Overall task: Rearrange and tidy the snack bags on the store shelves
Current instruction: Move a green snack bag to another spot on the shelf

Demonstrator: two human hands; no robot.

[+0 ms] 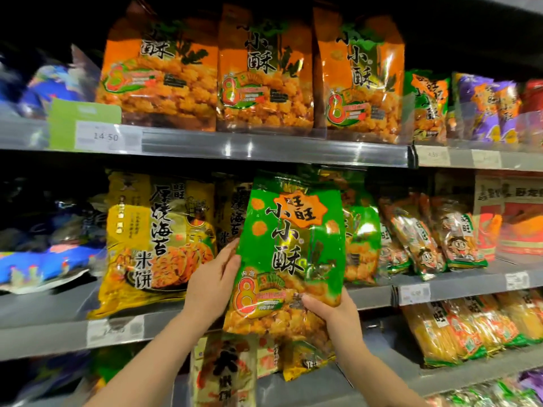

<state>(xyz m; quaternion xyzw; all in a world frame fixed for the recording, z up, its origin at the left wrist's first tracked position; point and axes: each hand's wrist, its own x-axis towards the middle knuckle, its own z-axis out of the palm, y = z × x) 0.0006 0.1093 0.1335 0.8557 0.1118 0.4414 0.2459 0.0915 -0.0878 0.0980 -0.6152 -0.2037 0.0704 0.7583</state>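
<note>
Both hands are clamped on one green snack bag (291,251), held upright in front of the middle shelf (373,295) and clear of its surface. The left hand (211,286) grips the bag's left edge at mid-height, fingers curled behind it; the right hand (332,312) pinches the lower right corner, thumb on the printed face. The bag is not yet placed. Directly behind it stands at least one more green bag (361,239) of the same kind, which suggests that slot is the intended destination. On the upper shelf (264,148), three orange bags (264,71) stand upright, faces forward, in a tidy row; that section appears done. On the middle shelf, the yellow bag (158,239) to the left leans forward with its base at the shelf lip, and the striped packs (426,236) to the right lie tilted against one another; both appear to need straightening. Blue bags (44,265) at far left lie flat and disordered, though blur limits detail. The lower shelf (379,359) holds further packs in loose order. Judgement: the task is partway through, with most of the middle and lower rows outstanding.
</note>
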